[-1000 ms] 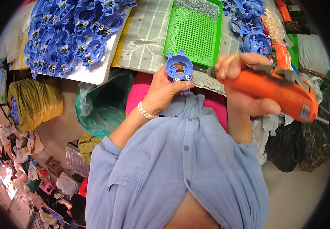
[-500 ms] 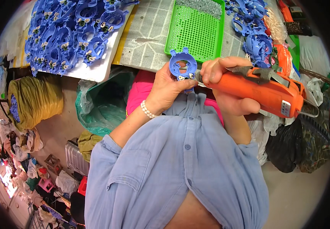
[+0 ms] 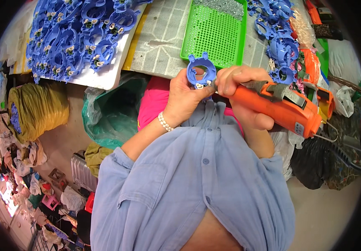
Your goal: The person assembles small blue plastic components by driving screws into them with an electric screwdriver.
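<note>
My left hand, below a bracelet of white beads, pinches a blue plastic ring-shaped part by its lower side. Small white pieces sit on the part's lower edge. Wrapped round an orange electric screwdriver is my right hand. The tool's front end points left at the part's lower right edge; fingers hide its tip, so I cannot tell whether it touches a screw. Just beyond the part lies a green perforated tray with a heap of small silvery screws at its far end.
Many blue ring parts with white pieces cover a white board at the left. More blue parts pile up right of the tray. An open green plastic bag and a yellow sack stand below the table. Black bags sit at the right.
The screwdriver's rear end has swung slightly down and to the left, with my right hand turning along. The blue part has shifted a little to the right in my left hand.
</note>
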